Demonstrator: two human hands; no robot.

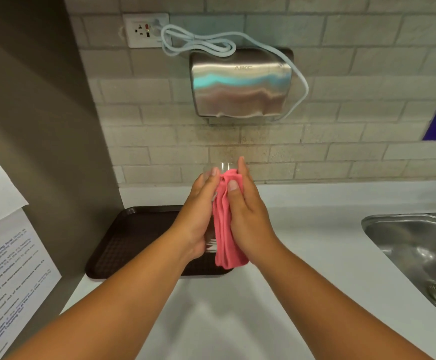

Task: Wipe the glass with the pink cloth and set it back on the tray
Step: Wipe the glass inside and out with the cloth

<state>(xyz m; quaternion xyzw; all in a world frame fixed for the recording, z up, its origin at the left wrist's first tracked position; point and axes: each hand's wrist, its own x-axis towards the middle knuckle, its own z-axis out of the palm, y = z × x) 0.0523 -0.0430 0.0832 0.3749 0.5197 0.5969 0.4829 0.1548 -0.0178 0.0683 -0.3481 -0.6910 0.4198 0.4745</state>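
Observation:
A clear glass is held up in front of me, above the counter; only its rim and a bit of its base show between my hands. My left hand grips the glass from the left side. My right hand presses a folded pink cloth against the glass's right side, thumb on top of the cloth. The cloth hangs down below both hands. A dark brown tray lies on the white counter below and left of my hands, with nothing visible on it.
A steel sink is set into the white counter at the right. A metal hand dryer hangs on the tiled wall above, with a socket and cable. Printed paper notices are on the wall at left.

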